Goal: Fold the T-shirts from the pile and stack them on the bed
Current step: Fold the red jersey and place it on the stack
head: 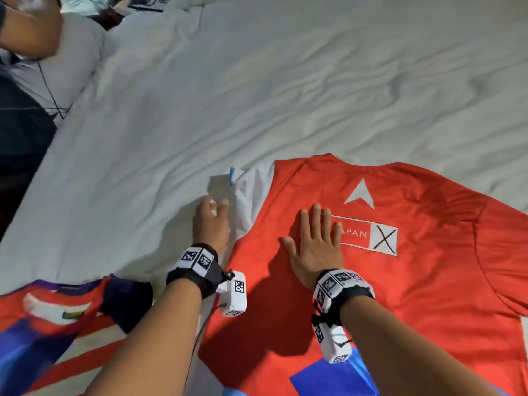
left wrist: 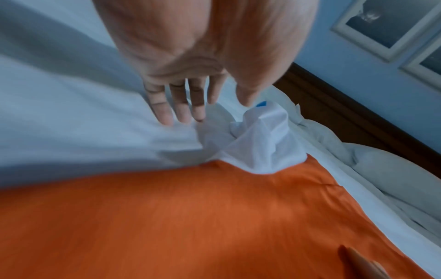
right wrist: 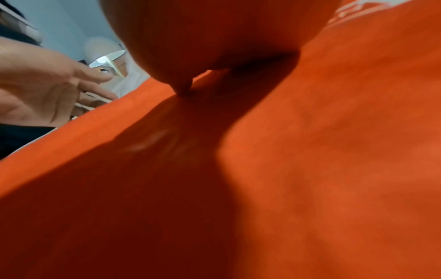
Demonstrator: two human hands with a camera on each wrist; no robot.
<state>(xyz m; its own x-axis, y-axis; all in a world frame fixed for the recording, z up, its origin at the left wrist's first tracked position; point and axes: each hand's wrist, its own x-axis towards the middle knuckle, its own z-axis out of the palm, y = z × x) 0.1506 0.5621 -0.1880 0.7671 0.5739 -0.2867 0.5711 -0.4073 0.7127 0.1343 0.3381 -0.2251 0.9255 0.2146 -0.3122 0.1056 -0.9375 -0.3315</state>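
A red T-shirt [head: 414, 281] with a white arrow and a "JAPAN X" print lies spread flat on the white bed sheet [head: 257, 95]. Its white sleeve [head: 251, 192] with a blue trim is bunched at the left. My right hand [head: 314, 224] lies flat on the red cloth with straight, spread fingers, beside the print. My left hand [head: 214, 207] hovers at the sleeve's left edge with relaxed fingers. In the left wrist view the fingertips [left wrist: 181, 117] touch the sheet next to the crumpled sleeve [left wrist: 260, 143]. The right wrist view shows mostly red cloth [right wrist: 310, 169].
A pile of red, white, blue and purple shirts [head: 65, 318] lies at the lower left. Another person's arm [head: 28, 27] and dark clothing with a cable are at the upper left. A dark headboard [left wrist: 334, 105] and pillows [left wrist: 393, 169] bound the bed's far end.
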